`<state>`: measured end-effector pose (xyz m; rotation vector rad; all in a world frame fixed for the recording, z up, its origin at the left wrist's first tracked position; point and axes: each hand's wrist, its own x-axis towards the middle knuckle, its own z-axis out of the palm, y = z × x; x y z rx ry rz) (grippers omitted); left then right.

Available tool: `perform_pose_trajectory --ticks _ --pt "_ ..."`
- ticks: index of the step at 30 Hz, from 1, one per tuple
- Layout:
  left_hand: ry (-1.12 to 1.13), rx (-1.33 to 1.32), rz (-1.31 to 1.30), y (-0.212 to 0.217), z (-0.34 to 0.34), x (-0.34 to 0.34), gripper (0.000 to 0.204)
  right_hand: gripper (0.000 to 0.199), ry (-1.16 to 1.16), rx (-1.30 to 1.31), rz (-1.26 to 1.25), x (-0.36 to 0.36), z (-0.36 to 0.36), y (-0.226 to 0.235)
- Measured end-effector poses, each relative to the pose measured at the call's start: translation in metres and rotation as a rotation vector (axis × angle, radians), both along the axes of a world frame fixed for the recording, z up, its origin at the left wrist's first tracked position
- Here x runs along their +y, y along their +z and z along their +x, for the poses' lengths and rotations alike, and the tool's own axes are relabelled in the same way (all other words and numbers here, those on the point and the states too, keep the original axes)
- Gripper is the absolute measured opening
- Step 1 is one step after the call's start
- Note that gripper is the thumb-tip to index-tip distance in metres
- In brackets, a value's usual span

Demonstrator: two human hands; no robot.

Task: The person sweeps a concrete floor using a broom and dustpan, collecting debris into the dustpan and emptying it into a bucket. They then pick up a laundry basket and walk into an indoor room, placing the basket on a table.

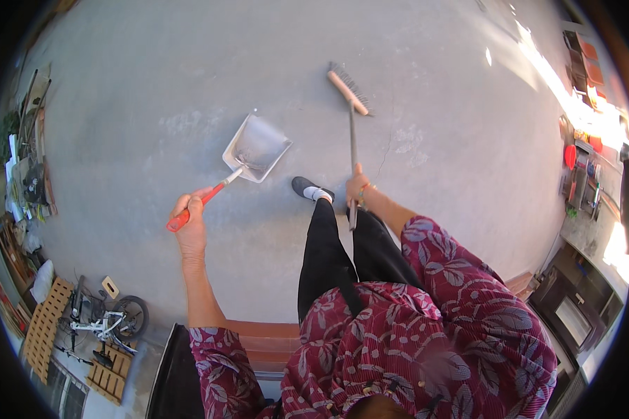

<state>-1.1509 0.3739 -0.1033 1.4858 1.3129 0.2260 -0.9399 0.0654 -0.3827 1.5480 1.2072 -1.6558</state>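
The head view is showing the left hand (191,211) clamping its fingers around the red handle (214,193) of a dustpan (258,131), whose pan is sitting ahead and rightward of those fingers, against the concrete floor (154,91). The right hand (357,185) is closing its fingers around the shaft (353,136) of a floor brush; its bristled head (348,89) is lying farther ahead, beyond the fingers.

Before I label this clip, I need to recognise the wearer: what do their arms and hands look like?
The left sleeve and right sleeve are maroon with grey leaf prints. The left hand and right hand are gloveless, the right wearing a thin bracelet.
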Motion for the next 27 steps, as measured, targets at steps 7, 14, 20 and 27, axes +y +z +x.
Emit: perform_pose_trajectory --ticks 7,14,20,27 --pt "0.031 0.001 0.036 -0.003 -0.013 -0.004 0.020 0.065 -1.582 0.365 -0.285 0.025 -0.042 0.180" --pt "0.042 -0.044 0.064 0.000 -0.018 -0.005 0.020 0.063 -1.413 0.156 -0.066 0.023 0.071 0.250" --pt "0.017 -0.029 0.087 0.002 -0.017 -0.010 0.020 0.057 -1.523 0.050 0.118 0.093 0.079 0.171" --pt "0.023 -0.090 0.134 0.007 -0.014 -0.015 0.019 0.069 -0.716 -0.086 -0.061 0.045 -0.034 0.160"
